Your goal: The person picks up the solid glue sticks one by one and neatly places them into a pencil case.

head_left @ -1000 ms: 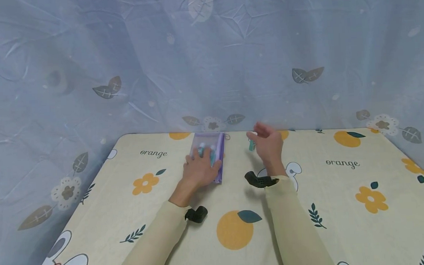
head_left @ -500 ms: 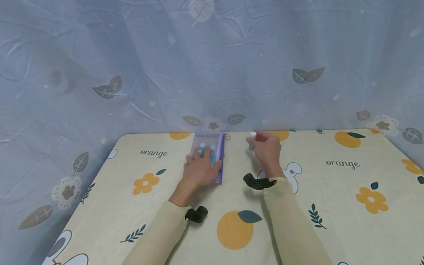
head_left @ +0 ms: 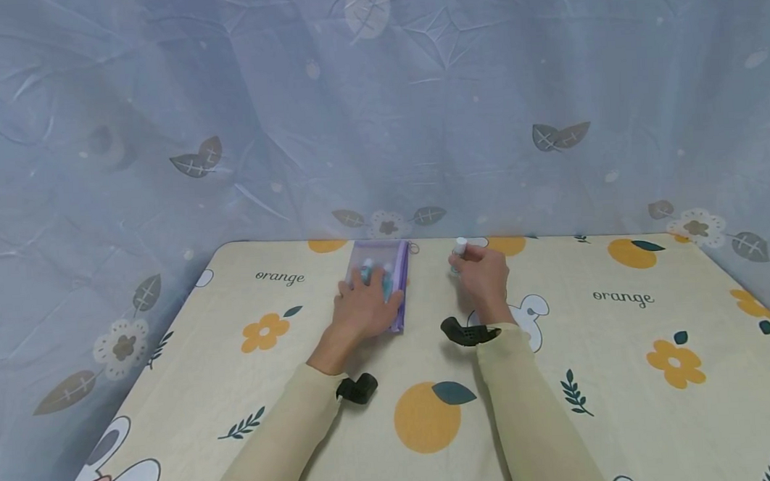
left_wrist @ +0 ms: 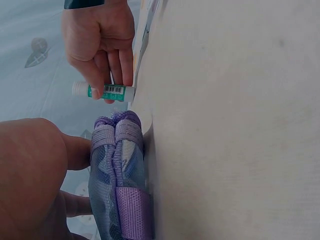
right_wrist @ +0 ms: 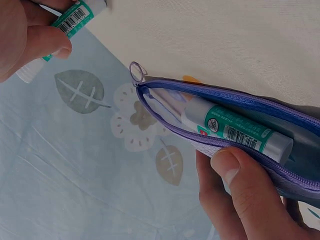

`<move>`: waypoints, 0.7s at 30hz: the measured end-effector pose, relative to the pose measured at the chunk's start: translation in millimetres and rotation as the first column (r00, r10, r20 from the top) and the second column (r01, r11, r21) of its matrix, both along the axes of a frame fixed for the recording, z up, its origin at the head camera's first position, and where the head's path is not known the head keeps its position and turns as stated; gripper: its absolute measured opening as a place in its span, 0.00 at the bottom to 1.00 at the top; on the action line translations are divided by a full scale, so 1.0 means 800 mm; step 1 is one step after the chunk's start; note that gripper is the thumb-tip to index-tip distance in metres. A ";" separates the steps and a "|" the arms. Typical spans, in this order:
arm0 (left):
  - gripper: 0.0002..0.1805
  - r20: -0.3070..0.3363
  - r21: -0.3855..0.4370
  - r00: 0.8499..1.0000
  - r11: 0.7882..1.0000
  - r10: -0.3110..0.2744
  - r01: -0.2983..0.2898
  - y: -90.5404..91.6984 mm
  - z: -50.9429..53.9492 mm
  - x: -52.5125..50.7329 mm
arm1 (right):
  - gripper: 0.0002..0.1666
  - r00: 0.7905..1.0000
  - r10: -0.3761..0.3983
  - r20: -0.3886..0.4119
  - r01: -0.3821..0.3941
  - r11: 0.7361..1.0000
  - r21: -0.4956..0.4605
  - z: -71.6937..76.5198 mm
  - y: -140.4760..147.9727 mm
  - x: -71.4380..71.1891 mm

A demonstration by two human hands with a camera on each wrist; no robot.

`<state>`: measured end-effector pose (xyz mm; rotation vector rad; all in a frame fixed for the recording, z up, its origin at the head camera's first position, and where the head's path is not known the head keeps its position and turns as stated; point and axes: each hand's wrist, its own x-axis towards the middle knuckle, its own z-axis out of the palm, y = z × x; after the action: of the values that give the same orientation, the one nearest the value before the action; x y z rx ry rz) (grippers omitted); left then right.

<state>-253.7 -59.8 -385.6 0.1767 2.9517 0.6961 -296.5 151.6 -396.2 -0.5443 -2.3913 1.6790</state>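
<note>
A purple zippered mesh pouch (head_left: pixel 377 249) lies on the far part of the table, its zip edge facing right. My left hand (head_left: pixel 365 308) rests on it with fingers spread, the thumb near the zip. In the right wrist view the zip (right_wrist: pixel 227 94) gapes, and a glue stick (right_wrist: pixel 240 132) with a green label lies inside. Through the mesh, the head view shows more than one glue stick. To the right of the pouch, my right hand (head_left: pixel 483 275) pinches another glue stick (left_wrist: pixel 114 92) between thumb and fingers, white end up, apart from the pouch.
The table wears a cream cloth (head_left: pixel 343 446) printed with oranges and flowers. Behind its far edge hangs a blue-grey curtain (head_left: pixel 379 124) with leaf prints. A small ring (right_wrist: pixel 136 72) hangs at the pouch's zip end. Each wrist wears a black camera (head_left: pixel 470 332).
My right hand's raised fingers have come down around the glue stick, and the hand has moved slightly left. Its white end now shows above the fingers. The left hand and pouch stay in place.
</note>
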 end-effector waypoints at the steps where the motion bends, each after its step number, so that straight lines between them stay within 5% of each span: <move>1: 0.39 0.000 -0.001 1.000 1.000 0.000 0.000 0.000 0.000 0.000 | 0.24 1.000 -0.002 -0.003 0.002 1.000 -0.001 0.000 0.000 0.000; 21: 0.38 0.002 0.000 1.000 1.000 0.001 -0.001 0.000 0.000 0.000 | 0.24 0.999 0.027 -0.021 -0.026 0.999 0.027 0.002 -0.015 -0.001</move>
<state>-254.0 -59.5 -385.6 0.1742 2.9502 0.6963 -297.3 139.3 -394.6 -0.4903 -2.4126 1.6523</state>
